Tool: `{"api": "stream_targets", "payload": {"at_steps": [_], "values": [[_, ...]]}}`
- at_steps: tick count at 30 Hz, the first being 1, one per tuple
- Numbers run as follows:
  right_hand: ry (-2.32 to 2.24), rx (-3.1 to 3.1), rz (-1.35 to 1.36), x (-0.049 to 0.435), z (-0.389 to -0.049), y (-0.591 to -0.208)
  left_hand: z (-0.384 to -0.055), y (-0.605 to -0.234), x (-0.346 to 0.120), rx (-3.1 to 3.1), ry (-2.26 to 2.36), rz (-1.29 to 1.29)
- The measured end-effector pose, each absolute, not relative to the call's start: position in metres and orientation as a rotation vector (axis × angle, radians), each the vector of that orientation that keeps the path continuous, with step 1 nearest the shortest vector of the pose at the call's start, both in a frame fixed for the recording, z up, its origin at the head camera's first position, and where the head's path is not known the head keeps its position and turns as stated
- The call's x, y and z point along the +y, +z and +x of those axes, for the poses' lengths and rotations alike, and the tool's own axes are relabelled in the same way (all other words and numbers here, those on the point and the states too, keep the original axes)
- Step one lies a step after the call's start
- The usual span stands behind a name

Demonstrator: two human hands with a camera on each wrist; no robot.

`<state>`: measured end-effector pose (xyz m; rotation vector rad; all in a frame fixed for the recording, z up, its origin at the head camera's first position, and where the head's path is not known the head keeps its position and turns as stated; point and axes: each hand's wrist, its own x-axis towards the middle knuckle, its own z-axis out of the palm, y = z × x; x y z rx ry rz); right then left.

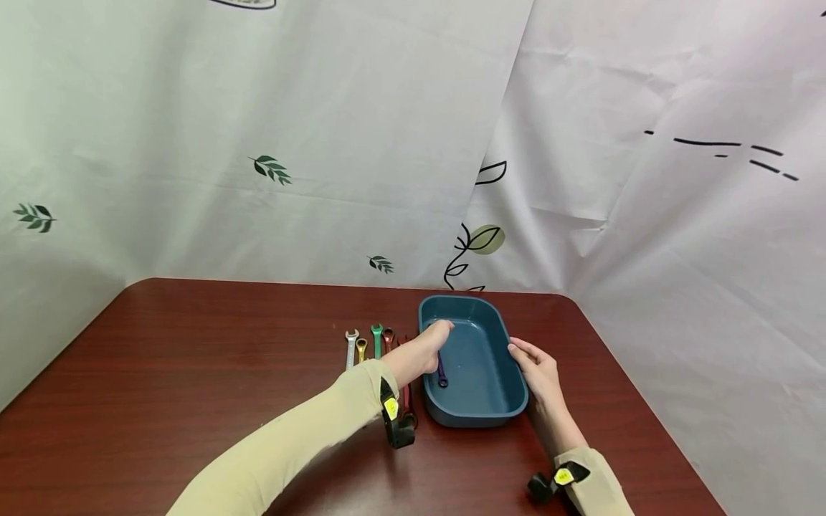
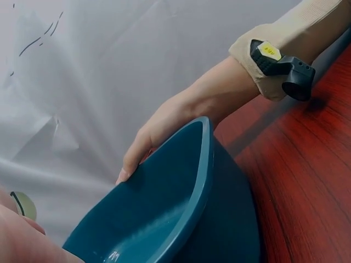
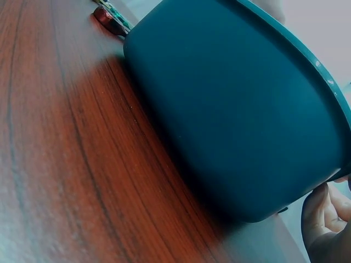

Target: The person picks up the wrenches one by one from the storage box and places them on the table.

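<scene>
A deep blue plastic tub (image 1: 477, 416) stands on the table. My left hand (image 1: 422, 351) reaches over its left rim, and a purple wrench (image 1: 442, 376) extends from under that hand, ring end toward me, over the tub's floor. The hand itself hides the wrench's upper part and most of the fingers. On the opposite side, my right hand (image 1: 538, 369) grips the tub's right rim between thumb and fingers; the left wrist view shows this right hand (image 2: 159, 129) at the far rim. To the left of the tub, under the left forearm, lie several coloured wrenches, among them a silver wrench (image 1: 351, 347) and a green wrench (image 1: 377, 340).
A red wrench (image 1: 406, 398) lies close along the tub's left wall, partly covered by the left wrist. The dark red wooden table (image 1: 193, 358) extends widely to the left. Behind it hangs a pale patterned cloth (image 1: 323, 143), with more cloth along the right.
</scene>
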<state>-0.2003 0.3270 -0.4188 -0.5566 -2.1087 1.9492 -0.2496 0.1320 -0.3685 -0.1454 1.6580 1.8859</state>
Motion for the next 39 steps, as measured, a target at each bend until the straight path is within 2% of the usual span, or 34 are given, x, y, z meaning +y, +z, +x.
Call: {"api": "stream_targets", "payload": {"at_steps": [39], "values": [[1.954, -2.099, -0.544, 0.327, -0.199, -0.418, -0.267, -0.394, 0.149, 1.717, 1.893, -0.212]]}}
